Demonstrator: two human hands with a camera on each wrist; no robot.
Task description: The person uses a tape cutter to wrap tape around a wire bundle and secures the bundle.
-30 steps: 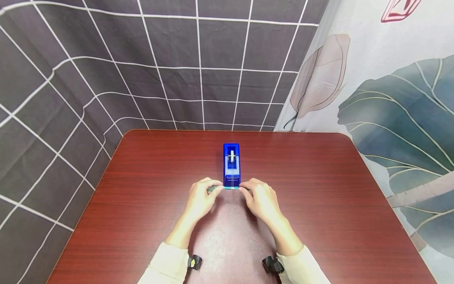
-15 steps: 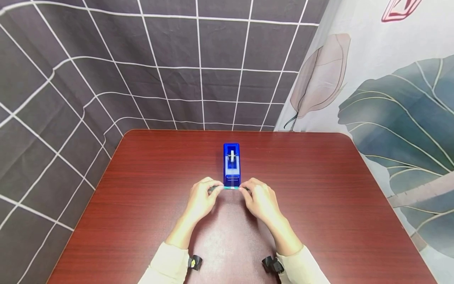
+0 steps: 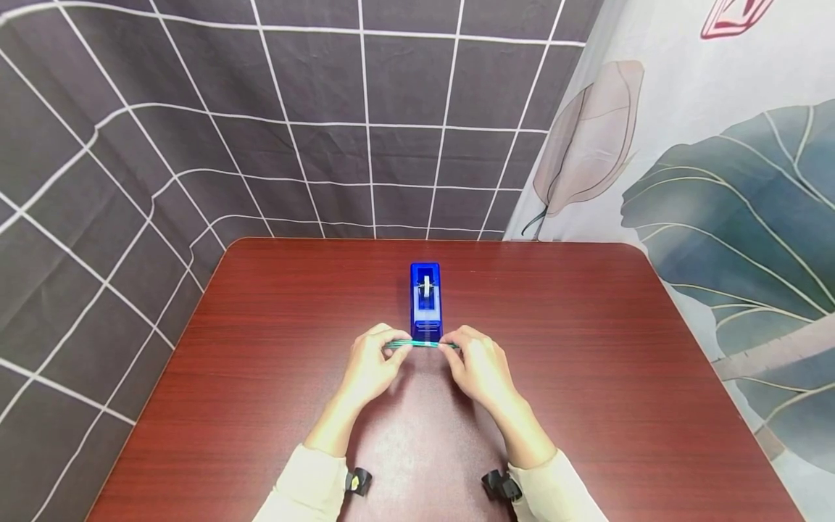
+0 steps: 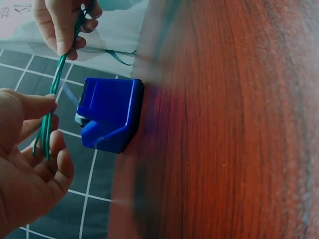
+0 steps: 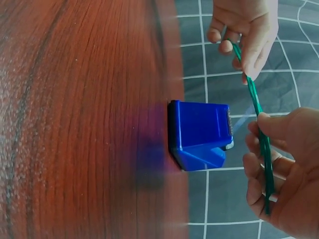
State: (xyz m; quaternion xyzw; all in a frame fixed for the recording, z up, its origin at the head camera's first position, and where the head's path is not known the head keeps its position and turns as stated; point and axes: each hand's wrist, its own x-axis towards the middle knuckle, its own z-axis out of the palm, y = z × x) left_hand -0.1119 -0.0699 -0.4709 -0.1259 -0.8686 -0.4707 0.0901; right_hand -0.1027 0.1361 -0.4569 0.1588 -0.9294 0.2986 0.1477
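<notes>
A thin bundle of green wires [image 3: 418,344] spans the gap between both hands, in front of a blue tape dispenser [image 3: 426,303]. My left hand [image 3: 370,368] pinches one end between thumb and forefinger; loose wire ends show past its fingers in the left wrist view. Likewise, my right hand [image 3: 481,368] pinches the other end. A clear strip of tape [image 5: 243,118] runs from the dispenser's toothed edge to the bundle, meeting it between the hands. The wires are off the table, level with the dispenser's front. Fingers partly hide both wire ends.
The dispenser stands on a reddish-brown wooden table [image 3: 293,304], with a small tape roll [image 3: 427,286] inside it. Behind and to the left hangs a dark checked curtain [image 3: 313,145]. A white leaf-print curtain [image 3: 730,217] hangs at the right.
The wire bundle and my left fingers have shifted very slightly up and toward the dispenser. Both hands keep their pinch, and the dispenser stays in place.
</notes>
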